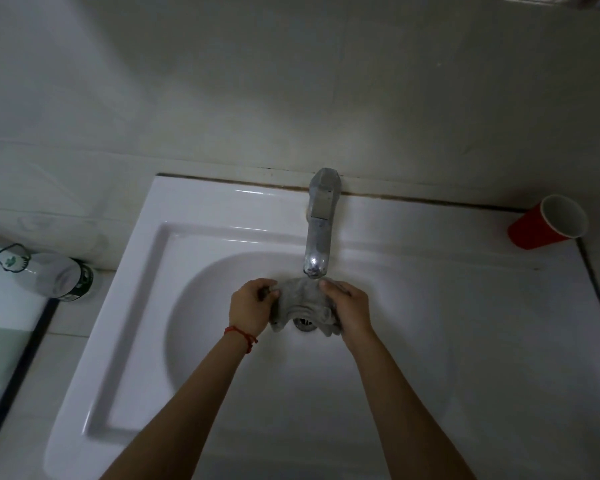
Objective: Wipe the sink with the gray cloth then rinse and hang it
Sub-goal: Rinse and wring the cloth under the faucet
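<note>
Both hands, left (248,308) and right (349,308), fingers curled pinching the gray cloth (303,304) under the faucet (317,230): rinsing, likely; next, wringing, then hanging.

The sink (201,216) looks like glossy white ceramic, smooth, with bright streaks of reflection along its rim. The faucet (321,216) is shiny metal, dulled in patches. The gray cloth (303,299) is soft, nubby terry, matt and wrinkled. At the far right corner the red cup (537,226) looks like smooth plastic, white inside. The wall tiles (291,81) are smooth with a faint sheen.
</note>
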A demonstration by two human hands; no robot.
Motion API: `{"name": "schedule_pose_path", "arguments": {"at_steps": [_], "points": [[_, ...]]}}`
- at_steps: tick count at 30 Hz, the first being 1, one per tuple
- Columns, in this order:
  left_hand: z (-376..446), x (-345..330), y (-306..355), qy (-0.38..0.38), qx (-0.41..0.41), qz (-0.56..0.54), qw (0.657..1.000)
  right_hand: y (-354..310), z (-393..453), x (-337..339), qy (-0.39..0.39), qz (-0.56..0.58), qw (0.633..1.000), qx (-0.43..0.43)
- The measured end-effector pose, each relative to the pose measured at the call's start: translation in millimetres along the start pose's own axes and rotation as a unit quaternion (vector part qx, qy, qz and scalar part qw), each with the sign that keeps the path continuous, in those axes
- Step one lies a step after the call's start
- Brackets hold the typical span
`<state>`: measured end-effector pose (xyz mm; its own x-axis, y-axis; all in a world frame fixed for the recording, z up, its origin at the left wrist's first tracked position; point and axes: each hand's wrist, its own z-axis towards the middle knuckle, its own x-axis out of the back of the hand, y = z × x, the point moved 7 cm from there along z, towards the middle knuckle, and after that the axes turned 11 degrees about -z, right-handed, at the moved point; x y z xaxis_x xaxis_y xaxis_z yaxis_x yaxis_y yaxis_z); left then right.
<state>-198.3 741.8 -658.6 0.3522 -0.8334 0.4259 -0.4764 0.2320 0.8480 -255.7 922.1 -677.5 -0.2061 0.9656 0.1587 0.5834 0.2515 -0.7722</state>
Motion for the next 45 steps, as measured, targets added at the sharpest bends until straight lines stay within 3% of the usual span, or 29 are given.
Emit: {"name": "schedule_pose_path", "arguments": {"at_steps": [5, 10, 17, 23, 30, 36, 41, 45], "points": [[-19.0, -25.6, 21.7, -0.066, -0.063, -0.091, 0.992, -3.6, -4.1, -17.4, -0.033, -0.023, 0.999, -0.004], [-26.8, -46.5, 19.4, -0.143, 0.026, -0.215, 0.966, 0.7, -10.4, -14.7, -0.084, 0.141, 0.985, -0.051], [-21.6, -44.6, 12.0, -0.089, 0.067, -0.216, 0.97, 2.6, -17.3, -9.8, -0.101, 0.104, 0.989, 0.03], [-17.4, -37.3, -3.1, -0.061, 0.193, -0.336, 0.92, -3.4, -10.1, 4.4, -0.012, -0.026, 0.998, 0.05], [1.4, -9.9, 1.1, 0.009, 0.088, -0.188, 0.978, -12.1, -3.0, 14.5, 0.004, -0.125, 0.987, 0.097], [8.8, 0.5, 15.5, -0.001, 0.008, -0.092, 0.996, -23.6, -0.7, 12.6, 0.039, -0.252, 0.954, 0.158], [12.1, 3.1, 12.9, 0.022, 0.016, -0.102, 0.994, -27.6, -9.0, 9.2, 0.071, -0.255, 0.944, 0.196], [10.3, -4.3, 6.6, 0.001, 0.068, -0.11, 0.992, -24.3, -11.3, 1.7, 0.051, -0.221, 0.96, 0.163]]}}
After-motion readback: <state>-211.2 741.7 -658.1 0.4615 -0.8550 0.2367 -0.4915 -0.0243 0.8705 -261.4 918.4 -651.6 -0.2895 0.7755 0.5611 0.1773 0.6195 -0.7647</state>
